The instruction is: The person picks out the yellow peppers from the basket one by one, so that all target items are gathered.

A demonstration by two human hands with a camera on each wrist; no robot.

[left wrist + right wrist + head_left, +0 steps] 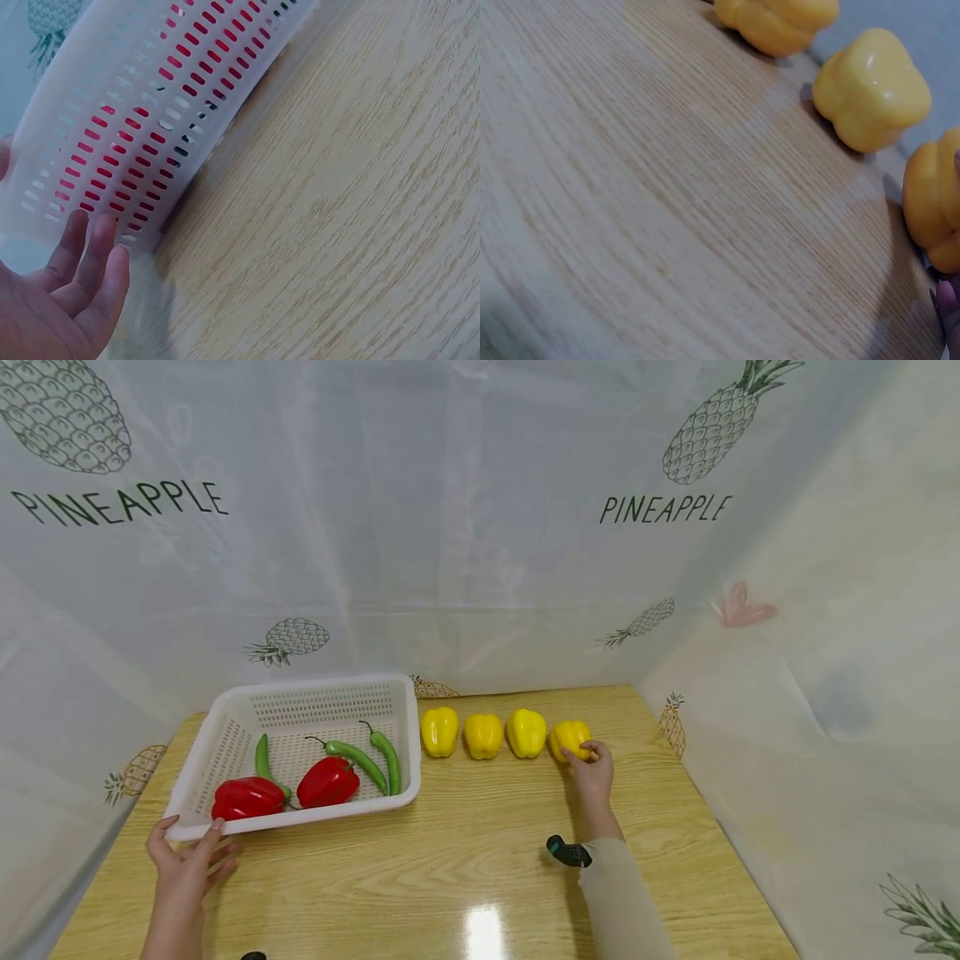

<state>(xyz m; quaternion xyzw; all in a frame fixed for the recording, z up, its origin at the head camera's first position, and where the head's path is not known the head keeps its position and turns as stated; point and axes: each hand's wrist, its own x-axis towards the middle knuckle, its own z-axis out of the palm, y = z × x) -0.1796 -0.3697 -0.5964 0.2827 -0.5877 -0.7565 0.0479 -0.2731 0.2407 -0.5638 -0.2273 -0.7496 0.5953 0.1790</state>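
Note:
At the front left corner of a white plastic basket, my left hand holds the rim, thumb at one side of the corner. Its other fingers reach along the slotted front wall. Inside the basket lie two red bell peppers and several green chili peppers. On the right, my right hand grips the rightmost yellow bell pepper between thumb and fingers. In the right wrist view, that pepper and the hand are partly cut off by the edge.
Three more yellow bell peppers stand in a row between the basket and my right hand. They rest on the wooden table. A pineapple-print plastic sheet hangs behind the table and along its sides.

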